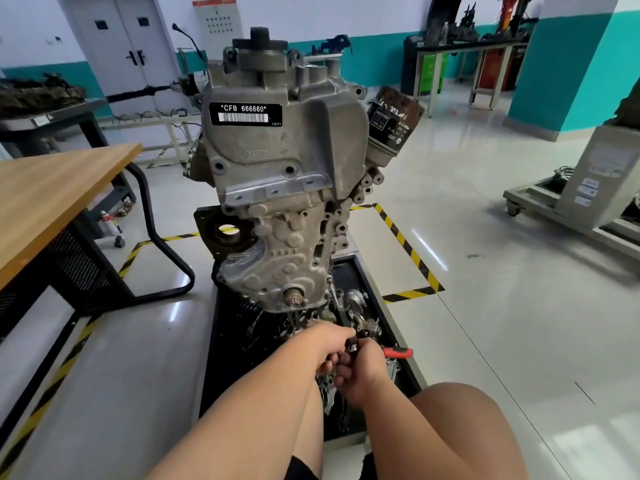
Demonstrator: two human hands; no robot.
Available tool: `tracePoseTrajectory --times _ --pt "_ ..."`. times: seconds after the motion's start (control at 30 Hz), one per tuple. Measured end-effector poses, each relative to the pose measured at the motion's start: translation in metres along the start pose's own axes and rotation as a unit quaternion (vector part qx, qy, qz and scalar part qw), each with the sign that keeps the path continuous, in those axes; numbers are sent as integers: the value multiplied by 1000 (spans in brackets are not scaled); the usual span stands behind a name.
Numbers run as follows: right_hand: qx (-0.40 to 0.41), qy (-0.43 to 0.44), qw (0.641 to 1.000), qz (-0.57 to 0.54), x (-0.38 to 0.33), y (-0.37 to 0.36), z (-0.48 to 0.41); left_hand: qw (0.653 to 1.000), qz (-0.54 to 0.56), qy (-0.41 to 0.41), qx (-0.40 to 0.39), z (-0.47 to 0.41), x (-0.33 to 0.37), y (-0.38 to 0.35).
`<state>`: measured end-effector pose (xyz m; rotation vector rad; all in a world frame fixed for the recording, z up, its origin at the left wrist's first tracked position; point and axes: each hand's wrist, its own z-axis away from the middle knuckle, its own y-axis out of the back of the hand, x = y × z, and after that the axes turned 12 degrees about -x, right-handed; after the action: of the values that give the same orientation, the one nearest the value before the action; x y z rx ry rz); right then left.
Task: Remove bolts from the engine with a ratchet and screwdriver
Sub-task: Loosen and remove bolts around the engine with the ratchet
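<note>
A grey aluminium engine (277,168) stands upright on a black tray (377,299), with a black label reading CFB 666660 near its top. Below the engine's front, my two hands meet over the tray. My left hand (329,344) is closed around a small dark metal piece at its fingertips. My right hand (363,372) grips a ratchet with a red and black handle (398,352) that sticks out to the right. The ratchet's head is hidden between my fingers. Several loose metal parts (360,306) lie in the tray just beyond my hands.
A wooden-topped table (52,202) with a black frame stands at the left. Yellow-black tape (405,244) marks the floor around the stand. A black oil filter (394,116) juts from the engine's right. A wheeled grey stand (588,188) sits at right. My bare knee (460,420) is at bottom right.
</note>
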<state>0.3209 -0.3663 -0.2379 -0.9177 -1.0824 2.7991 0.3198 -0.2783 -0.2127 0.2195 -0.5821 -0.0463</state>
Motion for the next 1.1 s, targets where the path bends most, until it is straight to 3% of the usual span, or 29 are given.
tracePoseTrajectory --times 0.13,0.27,0.4,0.47,0.57,0.73,0.9,0.97,1.1 --pt "-20 -19 1000 6 3 2 1 999 12 -31 29 -7 0 1" --pt "15 26 993 111 13 0 1 993 -30 -62 95 -6 -3 2" --pt "98 137 942 290 11 0 10 986 -38 -97 130 -5 -2 1" --pt "99 153 904 387 11 2 12 986 -30 -101 128 -7 -2 0" --pt "82 172 882 430 13 0 14 986 -27 -104 124 -10 -3 1" --pt "74 173 909 372 12 -1 10 992 -7 -79 101 -15 -1 5" --pt "28 61 994 83 4 -4 8 999 -12 -37 29 -14 1 6" --pt "8 33 999 17 3 -4 7 999 -14 -32 17 -14 2 4" --pt "-13 28 999 -13 1 -3 10 998 3 -57 37 -15 3 -1"
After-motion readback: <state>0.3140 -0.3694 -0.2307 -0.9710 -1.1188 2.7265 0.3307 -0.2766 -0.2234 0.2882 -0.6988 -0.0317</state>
